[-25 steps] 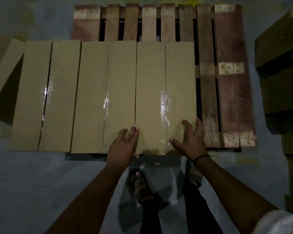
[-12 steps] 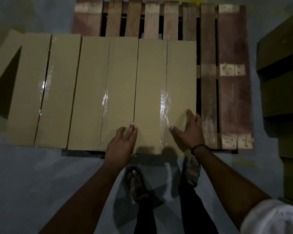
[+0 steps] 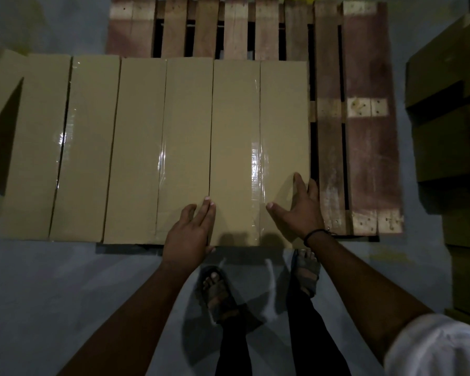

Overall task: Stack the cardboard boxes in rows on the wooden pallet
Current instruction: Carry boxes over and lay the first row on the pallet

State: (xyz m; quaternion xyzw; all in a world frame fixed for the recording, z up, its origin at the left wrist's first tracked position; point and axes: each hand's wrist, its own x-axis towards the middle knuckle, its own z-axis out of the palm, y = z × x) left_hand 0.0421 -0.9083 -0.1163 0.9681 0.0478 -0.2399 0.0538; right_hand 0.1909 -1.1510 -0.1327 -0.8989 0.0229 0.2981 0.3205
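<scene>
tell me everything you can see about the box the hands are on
The rightmost box is plain brown cardboard, long and closed, its top flaps meeting in a centre seam under glossy clear tape. It lies flat on the wooden pallet, last in the row, against the neighbouring box on its left, bare slats to its right. The left hand rests flat at its near left corner; the right hand lies spread near its right edge.

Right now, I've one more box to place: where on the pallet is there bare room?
Bare pallet right of the rightmost box, out to its right edge; a second strip beyond the boxes at the far side. Left and middle are crowded.
</scene>
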